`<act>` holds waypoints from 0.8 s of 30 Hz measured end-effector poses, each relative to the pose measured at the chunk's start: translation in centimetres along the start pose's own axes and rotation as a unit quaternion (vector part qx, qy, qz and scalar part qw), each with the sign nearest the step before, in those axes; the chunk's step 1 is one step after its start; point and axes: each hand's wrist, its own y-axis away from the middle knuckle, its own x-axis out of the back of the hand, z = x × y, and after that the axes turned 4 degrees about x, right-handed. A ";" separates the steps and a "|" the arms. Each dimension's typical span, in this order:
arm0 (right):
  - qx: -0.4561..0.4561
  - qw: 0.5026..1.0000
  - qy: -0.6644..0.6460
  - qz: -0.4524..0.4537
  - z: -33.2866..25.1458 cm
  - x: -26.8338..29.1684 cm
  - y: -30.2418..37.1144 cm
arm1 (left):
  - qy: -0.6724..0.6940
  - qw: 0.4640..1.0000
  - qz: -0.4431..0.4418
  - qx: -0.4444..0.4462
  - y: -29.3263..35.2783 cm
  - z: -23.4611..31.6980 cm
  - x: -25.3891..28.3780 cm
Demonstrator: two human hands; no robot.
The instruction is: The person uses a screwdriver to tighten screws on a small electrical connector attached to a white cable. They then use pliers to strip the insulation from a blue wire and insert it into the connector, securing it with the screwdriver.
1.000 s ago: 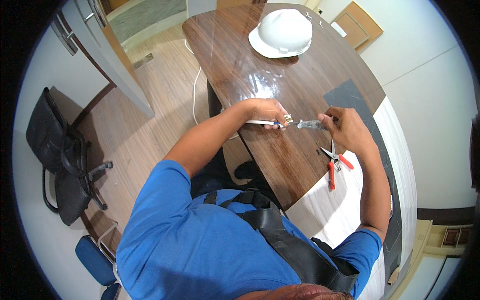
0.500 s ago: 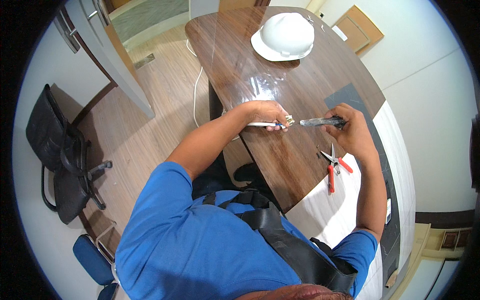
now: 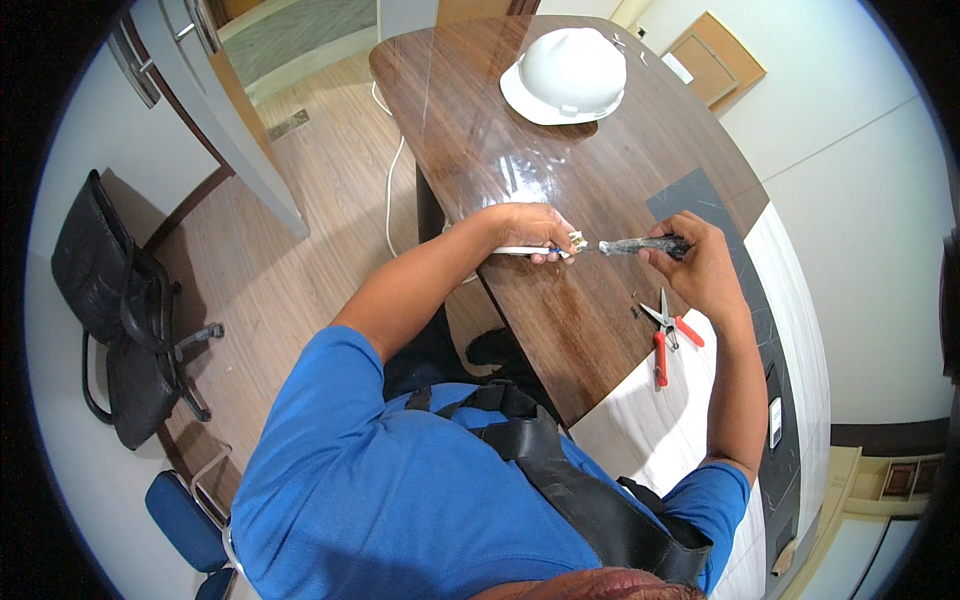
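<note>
2 hands (image 3: 702, 262), 1 screwdriver (image 3: 638, 245)

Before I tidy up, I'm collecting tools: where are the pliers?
In the head view, the red-handled pliers lie open on the table, right of centre, below the right hand and left of its forearm.

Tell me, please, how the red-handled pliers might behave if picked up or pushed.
The pliers show bare metal jaws, so they may feel heavy for their size. Their splayed red handles should keep them from rolling if pushed. Lifted by one handle, they may swing, since they lie open.
</note>
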 end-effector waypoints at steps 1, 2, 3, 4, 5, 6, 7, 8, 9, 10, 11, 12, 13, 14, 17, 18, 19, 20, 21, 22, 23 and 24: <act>-0.001 1.000 -0.002 0.005 0.3 -0.1 0.0 | -0.003 1.000 0.004 0.001 0.0 0.0 -0.1; -0.002 1.000 -0.004 0.010 0.6 -0.2 0.1 | -0.006 1.000 0.007 0.002 0.0 0.1 -0.1; -0.009 1.000 0.004 0.007 0.7 -0.2 0.1 | -0.009 1.000 0.012 0.002 0.1 0.1 -0.2; -0.017 1.000 0.013 0.004 0.8 -0.2 0.0 | -0.007 1.000 0.012 0.001 0.2 0.2 -0.2; -0.025 0.999 0.021 0.001 0.9 -0.2 0.0 | -0.006 1.000 0.011 -0.001 0.3 0.3 -0.3; -0.019 1.000 0.018 0.000 0.8 -0.2 0.0 | -0.004 1.000 0.011 -0.002 0.3 0.3 -0.2; -0.014 1.000 0.015 0.000 0.8 -0.1 -0.1 | -0.003 1.000 0.011 -0.002 0.3 0.2 -0.2; -0.008 1.000 0.012 0.000 0.7 -0.1 -0.1 | -0.002 1.000 0.011 -0.002 0.4 0.2 -0.2; 0.006 1.000 0.007 0.007 0.7 -0.1 0.0 | -0.002 1.000 0.010 -0.002 0.4 0.3 -0.3; 0.021 1.000 0.002 0.015 0.8 -0.2 0.0 | 0.000 1.000 0.013 0.000 0.4 0.3 -0.4; 0.035 0.999 -0.004 0.023 0.8 -0.4 0.1 | 0.001 1.000 0.017 0.002 0.5 0.4 -0.5; 0.037 0.999 -0.005 0.029 0.6 -0.6 0.2 | 0.002 1.000 0.023 0.004 0.6 0.4 -0.6; 0.039 0.999 -0.006 0.034 0.5 -0.8 0.4 | 0.004 1.000 0.021 0.002 0.4 0.3 -0.4; 0.041 0.998 -0.007 0.039 0.3 -1.0 0.4 | 0.005 1.000 0.019 0.000 0.1 0.0 -0.2; 0.081 0.992 0.059 0.079 0.7 -2.0 0.4 | -0.002 1.000 0.022 0.003 0.1 0.1 -0.5; 0.023 0.997 0.054 0.043 0.0 -1.6 0.1 | -0.005 1.000 0.029 0.006 0.3 0.2 -0.6; -0.035 0.998 0.048 0.006 -1.2 -0.8 -0.2 | 0.000 0.999 0.033 0.006 0.3 0.1 -0.5; -0.092 0.994 0.043 -0.031 -1.8 -0.3 -0.3 | 0.005 0.999 0.037 0.007 0.3 0.0 -0.4; -0.070 0.997 0.030 -0.031 -1.4 -0.4 -0.2 | 0.009 0.999 0.036 0.007 0.2 0.1 -0.5; -0.047 0.998 0.016 -0.032 -0.7 -0.6 -0.1 | 0.001 0.999 0.037 0.009 0.2 0.2 -0.6; -0.024 0.999 0.003 -0.032 -0.3 -0.6 0.0 | -0.006 0.999 0.037 0.010 0.2 0.2 -0.7; -0.008 1.000 0.007 -0.030 -0.4 -0.5 0.0 | -0.012 0.999 0.041 0.011 0.2 0.2 -0.6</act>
